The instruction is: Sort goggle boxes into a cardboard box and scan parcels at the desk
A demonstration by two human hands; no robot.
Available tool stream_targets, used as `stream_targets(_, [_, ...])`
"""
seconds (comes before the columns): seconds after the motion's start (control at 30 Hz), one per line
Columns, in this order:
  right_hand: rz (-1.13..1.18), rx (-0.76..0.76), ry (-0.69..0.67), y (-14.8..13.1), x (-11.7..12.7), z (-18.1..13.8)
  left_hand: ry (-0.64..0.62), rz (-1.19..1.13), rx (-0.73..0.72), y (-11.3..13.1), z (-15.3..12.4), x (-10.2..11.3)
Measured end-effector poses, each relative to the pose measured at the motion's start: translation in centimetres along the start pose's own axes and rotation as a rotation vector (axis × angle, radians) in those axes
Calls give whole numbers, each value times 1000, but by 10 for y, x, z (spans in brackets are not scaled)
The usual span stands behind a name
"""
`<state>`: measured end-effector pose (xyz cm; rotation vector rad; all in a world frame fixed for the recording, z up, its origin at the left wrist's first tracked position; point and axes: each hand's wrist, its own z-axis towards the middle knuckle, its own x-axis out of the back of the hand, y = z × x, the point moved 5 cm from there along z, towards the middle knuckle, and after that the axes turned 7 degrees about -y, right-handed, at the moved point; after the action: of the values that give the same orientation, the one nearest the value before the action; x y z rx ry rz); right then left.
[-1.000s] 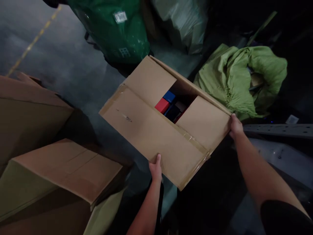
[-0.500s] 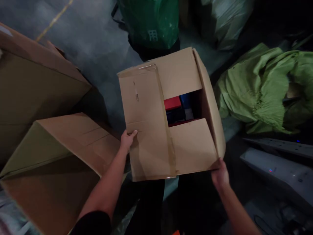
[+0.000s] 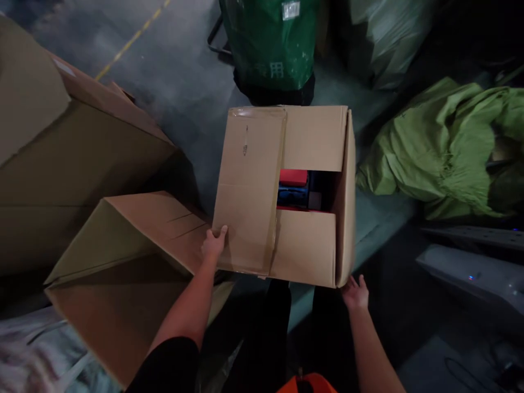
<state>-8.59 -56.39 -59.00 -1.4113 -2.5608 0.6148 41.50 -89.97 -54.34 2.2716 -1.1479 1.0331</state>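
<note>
A brown cardboard box (image 3: 249, 185) is in the middle of the view, its top flaps partly folded over with tape along one seam. Through the gap I see small red (image 3: 293, 177), blue and dark boxes inside. My left hand (image 3: 213, 243) grips the box's near left edge, thumb on top. My right hand (image 3: 355, 292) is at the near right bottom corner, its fingers spread and just below the box wall.
A large open cardboard box (image 3: 123, 256) lies on its side at lower left, another big carton (image 3: 61, 158) behind it. A green sack (image 3: 272, 43) stands beyond, and a light green cloth bundle (image 3: 442, 147) lies to the right. A grey metal shelf part (image 3: 470, 273) is at lower right.
The box has been turned further, so its long side now points away from me, and it sits lower. My right hand has loosened from the corner and its fingers have spread.
</note>
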Motion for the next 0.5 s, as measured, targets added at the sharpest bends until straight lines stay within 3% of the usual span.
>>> stream_targets(0.07, [-11, 130, 29, -26, 2, -11, -11, 13, 7, 1, 1, 0])
stream_targets(0.17, [77, 306, 34, -57, 6, -55, -21, 17, 3, 7, 1, 2])
stream_targets(0.3, [100, 328, -152, -57, -6, -136, -20, 6, -5, 12, -3, 2])
stream_targets(0.37, [-161, 271, -321, -43, -28, -164, -26, -3, -7, 13, -4, 0])
stream_targets(0.43, [-530, 228, -484, -30, -56, -172, -33, -14, -13, 15, -4, -2])
stream_targets(0.5, [-789, 261, -497, -29, -78, -158, -36, -27, -22, 16, -5, -2])
